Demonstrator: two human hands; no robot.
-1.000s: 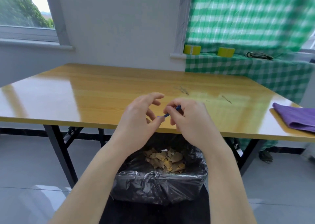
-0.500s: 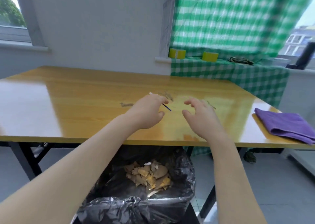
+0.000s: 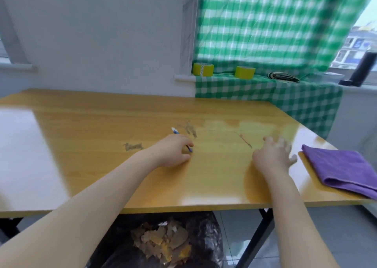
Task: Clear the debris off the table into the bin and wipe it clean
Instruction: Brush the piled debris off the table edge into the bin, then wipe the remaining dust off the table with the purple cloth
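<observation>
Head view: we count two hands, the left hand (image 3: 171, 152) and the right hand (image 3: 272, 157). We also count one bench (image 3: 214, 178), one cloth (image 3: 342, 169), one bin (image 3: 206, 235), three dark marks (image 3: 132, 146) and two tape rolls (image 3: 203, 69).

The marks are grey-brown smears on the yellow wood. One is left of the left hand, one is just past it, and a thin one is near the right hand. Brown scraps (image 3: 163, 244) lie in the bin under the bench.

The left hand is curled round a thin blue stick (image 3: 175, 132), and the fist hides most of it. The right hand is spread wide near the purple cloth. It is blurry, so we cannot tell if it touches the bench. The picture edge cuts off the cloth and the bin.
</observation>
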